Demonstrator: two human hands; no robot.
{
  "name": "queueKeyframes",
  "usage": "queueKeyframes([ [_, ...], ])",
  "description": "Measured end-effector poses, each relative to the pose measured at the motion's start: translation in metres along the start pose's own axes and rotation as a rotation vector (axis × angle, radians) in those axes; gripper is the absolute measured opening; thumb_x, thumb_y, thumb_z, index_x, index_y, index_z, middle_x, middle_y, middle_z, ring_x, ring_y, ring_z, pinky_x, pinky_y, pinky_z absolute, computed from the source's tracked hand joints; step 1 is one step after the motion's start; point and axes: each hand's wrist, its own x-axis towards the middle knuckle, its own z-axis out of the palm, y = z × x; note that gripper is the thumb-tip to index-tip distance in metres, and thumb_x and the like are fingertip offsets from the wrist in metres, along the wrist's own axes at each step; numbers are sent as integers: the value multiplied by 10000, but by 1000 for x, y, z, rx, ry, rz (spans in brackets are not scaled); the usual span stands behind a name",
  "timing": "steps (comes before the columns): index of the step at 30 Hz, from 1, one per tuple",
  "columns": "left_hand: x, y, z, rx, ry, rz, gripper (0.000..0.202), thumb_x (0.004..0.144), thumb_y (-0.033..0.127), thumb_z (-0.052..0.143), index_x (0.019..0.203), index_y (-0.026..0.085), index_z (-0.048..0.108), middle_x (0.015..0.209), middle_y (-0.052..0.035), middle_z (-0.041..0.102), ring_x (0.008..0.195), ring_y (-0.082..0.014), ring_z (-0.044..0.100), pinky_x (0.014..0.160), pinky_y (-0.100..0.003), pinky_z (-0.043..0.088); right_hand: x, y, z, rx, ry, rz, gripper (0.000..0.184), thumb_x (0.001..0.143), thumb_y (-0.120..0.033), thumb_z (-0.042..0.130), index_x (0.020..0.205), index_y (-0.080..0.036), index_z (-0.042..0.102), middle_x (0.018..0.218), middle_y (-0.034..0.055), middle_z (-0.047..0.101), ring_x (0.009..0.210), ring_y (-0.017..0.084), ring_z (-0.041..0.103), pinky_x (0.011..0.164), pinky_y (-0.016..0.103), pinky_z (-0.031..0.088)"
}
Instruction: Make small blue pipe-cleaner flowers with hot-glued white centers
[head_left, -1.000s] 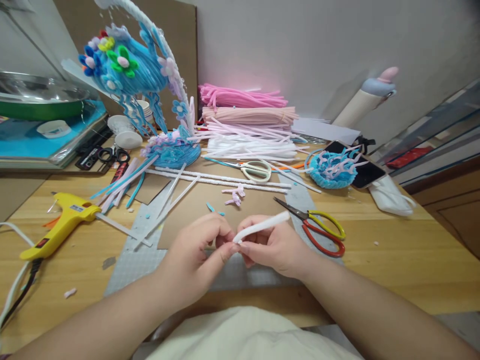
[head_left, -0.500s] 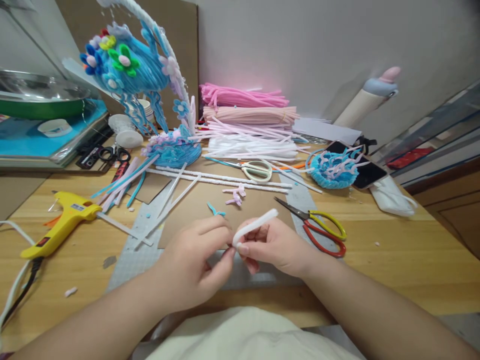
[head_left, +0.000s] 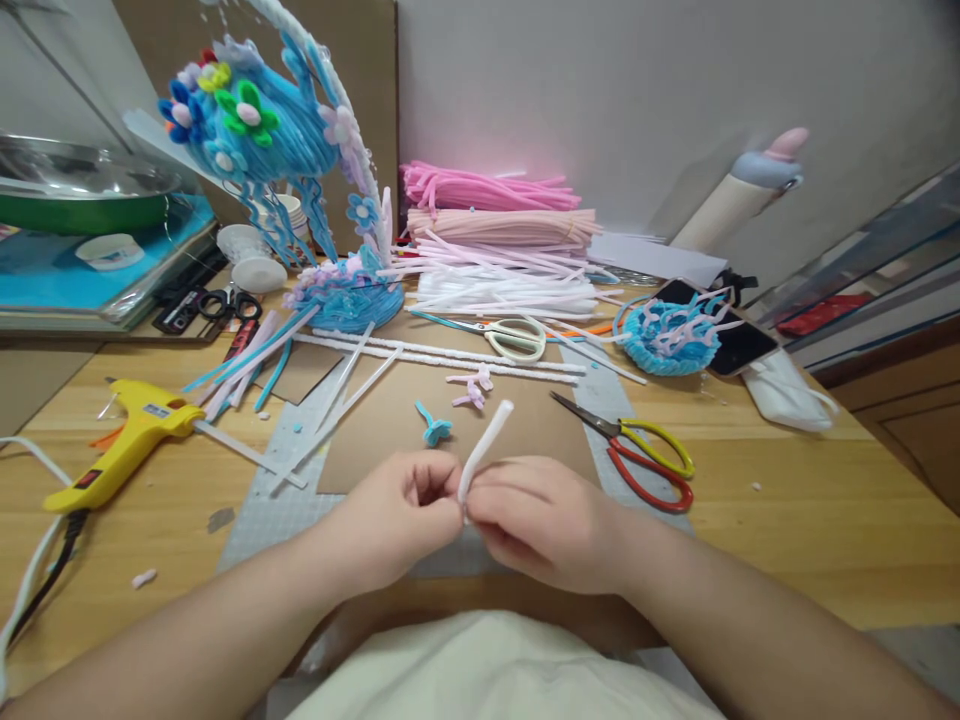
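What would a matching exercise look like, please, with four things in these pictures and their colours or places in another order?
1. Held fuzzy stem
2. Glue gun
3. Nearest scissors
4. Topmost stacked bundle

A. bright pink, near the wall
B. one red handle, one yellow
C. white, between the left hand and right hand
D. yellow body, on the table's left side

Pairs: 1-C, 2-D, 3-B, 4-A

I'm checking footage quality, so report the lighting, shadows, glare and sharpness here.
Head view: a pink tint on the grey wall above the bright pink bundle of fuzzy stems; same view: a shadow left of the cream, blue-lidded bottle, and bright reflections in the shiny metal bowl; same view: the white fuzzy stem between the bare left hand and right hand looks slightly soft.
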Motion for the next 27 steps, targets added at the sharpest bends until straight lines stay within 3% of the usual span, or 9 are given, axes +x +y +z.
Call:
queueKeyframes([
  [3,-1,0,0,-95,-144,-92,121,630,194,479,541,187,397,502,84,243,483,-73,163,442,-214,150,0,-3,-1,-154,35,-158,224,899,-93,363,829,-136,571,685,60,603,618,151,509,570,265,421],
  [6,-8,3,0,-73,-109,1,174,738,267,459,589,192,410,509,71,301,462,-80,211,425,-213,194,0,-6,-5,26,203,-85,134,861,-81,441,864,-162,548,737,54,608,667,136,533,612,238,452],
  [7,-11,3,-1,2,-34,122,170,776,272,458,628,188,442,537,57,358,476,-88,276,441,-218,243,0,-6,-7,117,258,-16,120,841,-76,474,862,-175,539,743,45,601,684,129,539,625,228,459],
  [9,-17,5,-2,258,145,492,60,803,218,489,768,179,520,656,14,484,583,-121,429,534,-246,361,0,-8,-10,292,343,108,113,810,-78,518,829,-189,534,722,24,579,681,121,538,622,223,460],
  [11,-21,7,-3,563,267,855,192,759,115,540,941,175,548,824,-36,558,758,-165,513,682,-300,427,1,-11,-12,440,364,177,90,795,-98,541,786,-188,541,698,13,564,647,116,527,603,232,453],
  [14,-24,9,-3,878,297,1110,298,727,45,558,998,170,553,924,-73,609,864,-195,540,791,-353,434,3,-18,-12,660,338,263,61,775,-122,580,747,-173,560,705,16,568,635,111,523,602,240,450],
  [17,-27,13,-2,1007,332,1173,193,745,61,545,901,171,569,824,-58,649,804,-200,561,723,-346,428,6,-26,-13,950,276,452,71,771,-162,620,736,-159,558,678,-5,538,575,80,496,540,207,423],
  [21,-37,19,1,1093,354,1172,162,735,56,540,851,167,562,729,-50,646,726,-194,550,657,-331,389,10,-35,-17,1303,150,714,217,738,-289,700,729,-149,534,577,-53,476,465,46,440,437,166,359],
  [27,-50,19,17,1068,281,1015,180,721,13,512,785,181,519,695,-44,603,650,-170,466,612,-318,344,4,-50,-22,1300,136,787,278,714,-350,727,731,-146,539,559,-58,484,462,49,439,442,171,347],
])
